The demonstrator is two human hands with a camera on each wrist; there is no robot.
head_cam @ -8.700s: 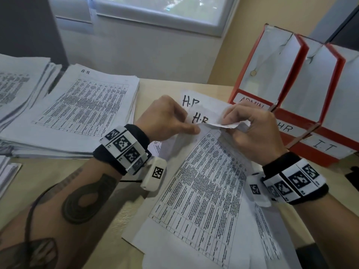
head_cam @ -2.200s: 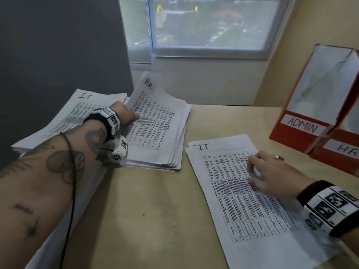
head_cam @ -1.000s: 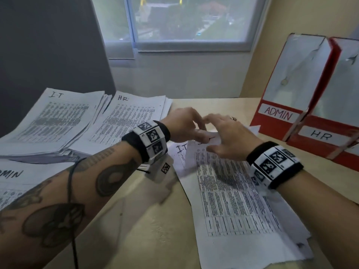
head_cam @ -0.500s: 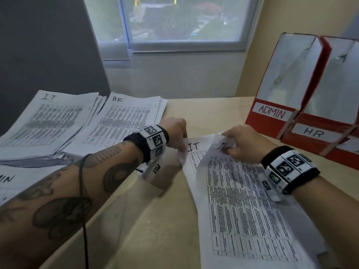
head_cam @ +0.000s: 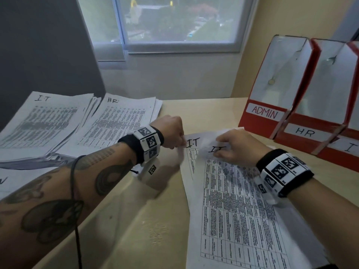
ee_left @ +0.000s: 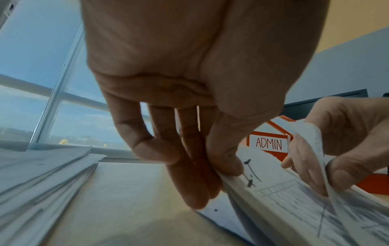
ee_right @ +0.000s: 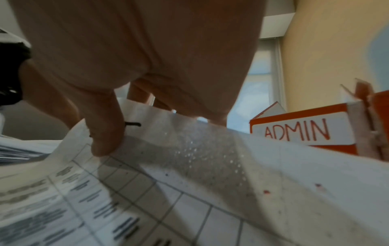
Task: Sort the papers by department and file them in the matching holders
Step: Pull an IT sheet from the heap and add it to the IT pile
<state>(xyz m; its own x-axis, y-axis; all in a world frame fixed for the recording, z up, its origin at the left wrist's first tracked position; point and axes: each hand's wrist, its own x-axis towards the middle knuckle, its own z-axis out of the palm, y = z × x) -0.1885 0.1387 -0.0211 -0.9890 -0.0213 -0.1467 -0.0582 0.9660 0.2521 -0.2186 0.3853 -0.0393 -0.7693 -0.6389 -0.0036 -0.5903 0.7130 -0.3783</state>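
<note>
Thin printed IT sheets [head_cam: 239, 202] on pale wooden tabletop [head_cam: 136, 220]; corners pinched by left hand [head_cam: 172, 131] and right hand [head_cam: 236, 146]; red cardboard ADMIN holder [head_cam: 260, 124] beside.

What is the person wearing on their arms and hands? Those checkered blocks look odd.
Each wrist carries a black band set with white square tiles printed with black pixel-like codes; the right band matches. A small white box with another code hangs under the left wrist, and a thin black cable runs along the tattooed left forearm. No sleeves or gloves show.
</note>
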